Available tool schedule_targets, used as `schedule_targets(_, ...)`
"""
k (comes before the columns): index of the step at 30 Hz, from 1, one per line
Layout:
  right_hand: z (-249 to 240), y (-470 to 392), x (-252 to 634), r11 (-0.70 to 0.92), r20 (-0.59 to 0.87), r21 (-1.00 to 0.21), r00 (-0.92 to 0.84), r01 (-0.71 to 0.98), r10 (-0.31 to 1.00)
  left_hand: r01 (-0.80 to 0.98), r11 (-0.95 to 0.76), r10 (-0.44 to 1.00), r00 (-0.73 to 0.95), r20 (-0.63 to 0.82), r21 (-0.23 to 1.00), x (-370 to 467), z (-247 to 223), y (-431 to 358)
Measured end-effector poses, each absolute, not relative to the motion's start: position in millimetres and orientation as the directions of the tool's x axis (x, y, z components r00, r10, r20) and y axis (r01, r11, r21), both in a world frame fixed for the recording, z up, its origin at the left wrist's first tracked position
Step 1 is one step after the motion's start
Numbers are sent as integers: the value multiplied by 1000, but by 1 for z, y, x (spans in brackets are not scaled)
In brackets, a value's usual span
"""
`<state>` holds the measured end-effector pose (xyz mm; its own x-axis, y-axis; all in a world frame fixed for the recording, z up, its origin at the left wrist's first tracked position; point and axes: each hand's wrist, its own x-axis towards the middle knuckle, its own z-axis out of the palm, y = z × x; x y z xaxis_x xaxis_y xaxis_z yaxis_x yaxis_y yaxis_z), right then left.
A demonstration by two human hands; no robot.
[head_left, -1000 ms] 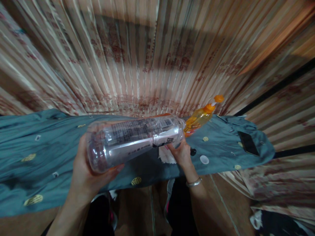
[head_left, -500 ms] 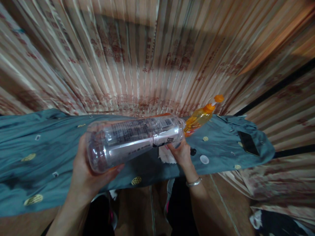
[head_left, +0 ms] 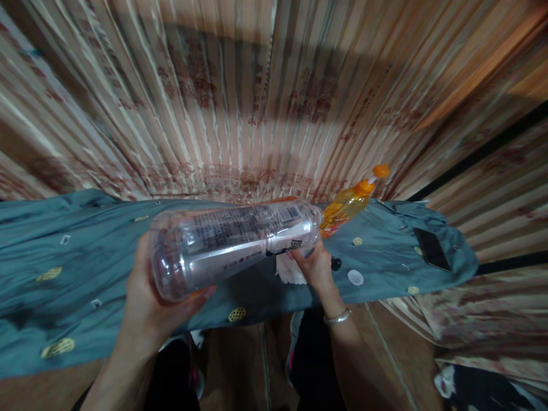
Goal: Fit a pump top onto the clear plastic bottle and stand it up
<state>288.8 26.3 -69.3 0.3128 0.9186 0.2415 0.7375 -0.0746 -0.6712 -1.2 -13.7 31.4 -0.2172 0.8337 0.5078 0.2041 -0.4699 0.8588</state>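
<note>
A large clear plastic bottle (head_left: 231,245) with a printed label lies tilted on its side in the air, its base toward me at the left and its neck to the right. My left hand (head_left: 158,302) wraps around the base end from below. Near the neck, my right hand (head_left: 314,262) grips the bottle, its fingers partly hidden behind it. Just past the neck stands a pump bottle (head_left: 346,208) of yellow liquid with an orange pump top. Below the bottle, partly covered by my right hand, is a white tissue-like piece (head_left: 291,270).
A green patterned cloth (head_left: 98,274) covers the narrow table. To the right of my hand lie a small black object (head_left: 336,264), a white round cap (head_left: 355,278) and a dark phone (head_left: 431,249). Pleated curtains (head_left: 240,114) hang close behind the table.
</note>
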Motion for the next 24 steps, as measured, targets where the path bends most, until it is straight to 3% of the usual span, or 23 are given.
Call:
schedule_targets(4,-67,25,288,-71,240,-679,312,731,919,157,-404,869,-241,431,901,-1,29,-15)
schedule_targets(17,-66,25,288,-72,237,-675,309,734,921,247,-475,824,-212,526,844,5,42,-14)
schedule_targets(24,-67,26,288,-66,249,-674,311,736,917,298,-427,843,-211,495,854,3,39,-15)
